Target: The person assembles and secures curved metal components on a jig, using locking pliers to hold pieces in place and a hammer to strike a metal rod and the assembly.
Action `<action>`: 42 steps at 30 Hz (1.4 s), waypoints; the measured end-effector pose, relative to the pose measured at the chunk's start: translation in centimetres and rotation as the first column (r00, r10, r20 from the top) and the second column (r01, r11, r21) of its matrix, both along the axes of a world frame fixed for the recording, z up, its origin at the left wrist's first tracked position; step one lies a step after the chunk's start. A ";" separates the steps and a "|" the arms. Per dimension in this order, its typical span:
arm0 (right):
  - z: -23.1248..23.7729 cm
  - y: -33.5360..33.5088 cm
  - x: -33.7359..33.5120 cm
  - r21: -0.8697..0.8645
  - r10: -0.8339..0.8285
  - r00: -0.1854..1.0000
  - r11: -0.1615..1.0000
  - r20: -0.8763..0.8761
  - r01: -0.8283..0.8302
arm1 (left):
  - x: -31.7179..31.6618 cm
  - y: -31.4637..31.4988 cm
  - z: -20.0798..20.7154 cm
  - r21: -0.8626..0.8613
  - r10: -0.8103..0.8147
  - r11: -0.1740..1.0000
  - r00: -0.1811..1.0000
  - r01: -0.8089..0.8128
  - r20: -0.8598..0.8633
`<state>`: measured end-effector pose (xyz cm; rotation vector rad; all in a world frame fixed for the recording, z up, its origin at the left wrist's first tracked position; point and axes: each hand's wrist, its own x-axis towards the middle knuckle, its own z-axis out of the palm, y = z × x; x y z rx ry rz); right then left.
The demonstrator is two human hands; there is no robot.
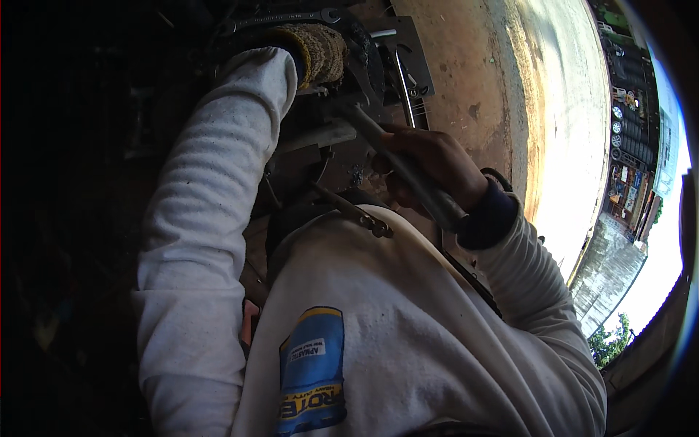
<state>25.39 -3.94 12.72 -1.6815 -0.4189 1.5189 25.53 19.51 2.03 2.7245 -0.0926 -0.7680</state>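
Note:
My left hand (318, 51), in a knit yellow-brown work glove, is stretched forward and rests on a dark round metal part (368, 62) at the top of the view. The glove hides its fingers, so I cannot tell whether it grips anything. My bare right hand (429, 166) is closed around a long grey metal bar (397, 164). The bar slants from the dark part down toward my chest. Both arms wear white long sleeves, and a dark cuff shows at the right wrist.
A spanner (280, 18) lies at the top. Beside the bar sits a flat metal plate with cut-outs (411, 54). A bent rod with a hook end (357, 215) crosses near my chest. Sunlit concrete ground (561, 116) spreads to the right; the left side is dark.

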 end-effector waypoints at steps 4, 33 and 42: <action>0.5 -2.7 1.9 -0.249 -0.477 0.871 0.863 -0.119 0.439 | -0.9 -0.6 3.7 0.273 -0.427 0.858 0.900 0.435 -0.090; -1.3 -3.3 2.2 -0.103 -0.209 0.956 0.967 0.208 0.234 | -0.3 -0.4 1.4 0.013 0.115 0.993 0.993 -0.115 -0.013; -0.7 -2.0 2.0 -0.221 -0.368 0.912 0.919 -0.181 0.327 | -0.3 -0.5 1.3 0.018 0.166 0.986 0.985 -0.165 -0.053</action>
